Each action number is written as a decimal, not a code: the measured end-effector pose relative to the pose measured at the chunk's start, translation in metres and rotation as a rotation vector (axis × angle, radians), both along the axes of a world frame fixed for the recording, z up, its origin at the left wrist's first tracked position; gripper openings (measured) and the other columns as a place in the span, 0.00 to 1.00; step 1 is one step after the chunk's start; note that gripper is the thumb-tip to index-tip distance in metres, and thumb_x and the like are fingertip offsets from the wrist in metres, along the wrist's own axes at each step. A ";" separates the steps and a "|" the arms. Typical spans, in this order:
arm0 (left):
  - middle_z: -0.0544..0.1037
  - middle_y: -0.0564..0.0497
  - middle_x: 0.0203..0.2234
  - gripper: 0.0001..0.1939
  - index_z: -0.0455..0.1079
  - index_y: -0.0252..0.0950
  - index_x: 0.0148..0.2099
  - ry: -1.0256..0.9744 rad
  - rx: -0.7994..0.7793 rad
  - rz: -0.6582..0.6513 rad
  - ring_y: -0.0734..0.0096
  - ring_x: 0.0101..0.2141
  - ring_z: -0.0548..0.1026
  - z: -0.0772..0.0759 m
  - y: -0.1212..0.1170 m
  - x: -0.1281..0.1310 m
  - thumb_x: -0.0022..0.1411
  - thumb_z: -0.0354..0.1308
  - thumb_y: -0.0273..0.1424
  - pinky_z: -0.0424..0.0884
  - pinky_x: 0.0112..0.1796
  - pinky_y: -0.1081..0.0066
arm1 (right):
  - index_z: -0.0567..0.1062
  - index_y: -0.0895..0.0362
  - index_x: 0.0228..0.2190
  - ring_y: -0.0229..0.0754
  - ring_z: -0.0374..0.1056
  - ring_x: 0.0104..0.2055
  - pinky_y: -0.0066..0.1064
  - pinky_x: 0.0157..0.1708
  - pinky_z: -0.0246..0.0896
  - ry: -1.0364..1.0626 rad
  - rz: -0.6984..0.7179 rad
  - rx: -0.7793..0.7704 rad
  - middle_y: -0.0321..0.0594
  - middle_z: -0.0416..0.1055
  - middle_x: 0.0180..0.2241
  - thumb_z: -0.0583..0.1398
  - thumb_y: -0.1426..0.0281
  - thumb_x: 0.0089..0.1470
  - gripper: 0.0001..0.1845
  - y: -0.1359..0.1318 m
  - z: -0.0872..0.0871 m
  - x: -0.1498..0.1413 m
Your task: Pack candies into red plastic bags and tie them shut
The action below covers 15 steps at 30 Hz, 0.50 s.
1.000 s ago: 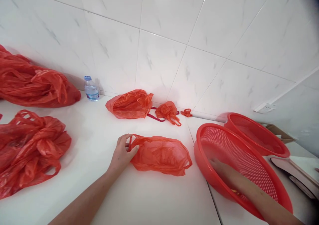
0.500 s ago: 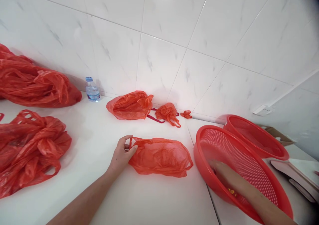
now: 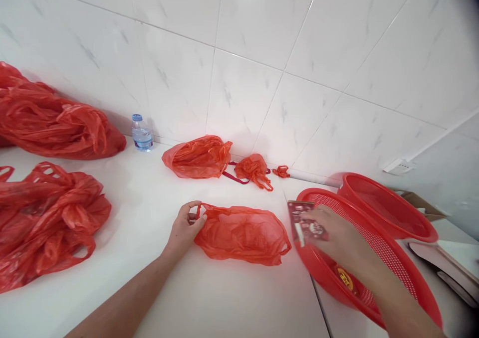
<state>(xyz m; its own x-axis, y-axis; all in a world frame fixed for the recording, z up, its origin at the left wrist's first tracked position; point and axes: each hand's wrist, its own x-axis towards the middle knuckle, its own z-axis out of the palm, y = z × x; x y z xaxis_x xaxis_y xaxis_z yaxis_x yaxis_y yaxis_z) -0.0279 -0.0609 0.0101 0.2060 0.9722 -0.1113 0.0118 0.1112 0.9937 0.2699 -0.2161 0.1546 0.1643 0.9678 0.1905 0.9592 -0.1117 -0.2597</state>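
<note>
My left hand (image 3: pixel 189 223) pinches a handle of a red plastic bag (image 3: pixel 243 236) that lies with its mouth spread on the white table. Over the left rim of a red perforated basket (image 3: pixel 389 243), my right hand (image 3: pixel 325 228) grips a dark red printed packet (image 3: pixel 299 218), blurred by motion. Down inside the basket, partly behind my right forearm, shows a red item with a yellow round mark (image 3: pixel 345 279).
Against the wall stand a water bottle (image 3: pixel 142 133) and crumpled red bags (image 3: pixel 198 158), (image 3: pixel 254 171). Heaped red bags (image 3: pixel 56 123) fill the left side. A second red basket (image 3: pixel 389 208) and a cardboard box (image 3: pixel 421 203) are at the right.
My right hand has risen from inside the basket to its left rim, with the packet now in view. My left hand keeps hold of the bag handle.
</note>
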 end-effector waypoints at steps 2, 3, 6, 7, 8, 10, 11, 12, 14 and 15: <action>0.71 0.52 0.30 0.29 0.61 0.41 0.54 0.000 0.006 -0.005 0.66 0.29 0.75 0.000 0.000 0.000 0.52 0.59 0.45 0.71 0.27 0.68 | 0.71 0.50 0.41 0.41 0.66 0.37 0.30 0.34 0.61 0.015 0.175 -0.095 0.38 0.68 0.40 0.55 0.78 0.44 0.21 0.013 -0.002 -0.025; 0.71 0.52 0.30 0.29 0.61 0.41 0.54 0.000 0.007 -0.007 0.66 0.29 0.75 0.000 0.000 0.000 0.52 0.59 0.44 0.71 0.27 0.68 | 0.71 0.51 0.41 0.40 0.66 0.36 0.29 0.33 0.60 0.020 0.230 -0.129 0.37 0.67 0.39 0.55 0.80 0.42 0.22 0.020 -0.005 -0.037; 0.71 0.52 0.30 0.29 0.61 0.40 0.54 0.005 0.022 -0.003 0.66 0.29 0.74 0.001 0.000 0.000 0.52 0.59 0.44 0.72 0.28 0.68 | 0.71 0.51 0.40 0.38 0.66 0.36 0.27 0.32 0.58 0.054 0.326 -0.217 0.37 0.67 0.41 0.54 0.82 0.41 0.24 0.039 -0.018 -0.064; 0.71 0.52 0.30 0.28 0.61 0.40 0.54 0.006 0.029 -0.002 0.66 0.29 0.74 0.001 0.000 0.000 0.52 0.59 0.44 0.72 0.28 0.68 | 0.71 0.51 0.40 0.38 0.66 0.37 0.27 0.33 0.58 0.074 0.344 -0.233 0.36 0.67 0.41 0.55 0.82 0.42 0.23 0.045 -0.025 -0.070; 0.71 0.52 0.30 0.28 0.61 0.40 0.53 0.008 0.036 0.000 0.66 0.29 0.74 0.000 0.000 0.000 0.51 0.59 0.44 0.72 0.28 0.68 | 0.71 0.50 0.40 0.39 0.66 0.38 0.27 0.34 0.58 0.096 0.357 -0.244 0.36 0.68 0.42 0.55 0.81 0.43 0.22 0.050 -0.032 -0.075; 0.71 0.52 0.30 0.28 0.62 0.40 0.53 0.017 0.049 0.004 0.67 0.29 0.74 0.000 0.000 0.000 0.51 0.59 0.43 0.72 0.29 0.68 | 0.71 0.50 0.41 0.41 0.66 0.42 0.29 0.37 0.59 0.128 0.337 -0.242 0.36 0.68 0.42 0.58 0.78 0.44 0.20 0.058 -0.046 -0.079; 0.71 0.52 0.30 0.28 0.62 0.40 0.53 0.027 0.055 0.007 0.67 0.29 0.74 0.000 0.000 0.000 0.51 0.59 0.43 0.72 0.29 0.68 | 0.70 0.50 0.42 0.42 0.66 0.43 0.30 0.38 0.59 0.131 0.300 -0.231 0.37 0.69 0.42 0.59 0.76 0.44 0.21 0.060 -0.051 -0.080; 0.71 0.52 0.29 0.27 0.62 0.40 0.53 0.038 0.061 0.009 0.67 0.29 0.74 0.000 0.000 0.000 0.51 0.59 0.42 0.72 0.29 0.67 | 0.69 0.49 0.44 0.43 0.66 0.43 0.31 0.38 0.59 0.128 0.255 -0.219 0.37 0.68 0.43 0.60 0.74 0.44 0.23 0.061 -0.055 -0.080; 0.71 0.52 0.29 0.27 0.62 0.41 0.53 0.059 0.073 0.011 0.67 0.29 0.74 -0.001 0.000 0.001 0.51 0.59 0.42 0.72 0.30 0.67 | 0.66 0.48 0.49 0.43 0.67 0.43 0.32 0.38 0.60 0.116 0.158 -0.183 0.38 0.67 0.45 0.61 0.70 0.45 0.26 0.060 -0.055 -0.077; 0.71 0.53 0.29 0.26 0.62 0.41 0.53 0.068 0.076 0.013 0.68 0.29 0.74 -0.002 0.000 0.001 0.51 0.59 0.41 0.72 0.30 0.67 | 0.66 0.47 0.50 0.43 0.67 0.42 0.32 0.38 0.60 0.110 0.118 -0.163 0.37 0.67 0.47 0.60 0.68 0.47 0.26 0.057 -0.052 -0.073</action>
<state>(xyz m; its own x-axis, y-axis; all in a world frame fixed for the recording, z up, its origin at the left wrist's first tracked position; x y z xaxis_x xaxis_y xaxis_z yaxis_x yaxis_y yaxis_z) -0.0269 -0.0609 0.0085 0.1879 0.9809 -0.0507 0.0782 0.0365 0.9963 0.1965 -0.1593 0.1021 0.0592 0.9981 0.0174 0.9350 -0.0493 -0.3512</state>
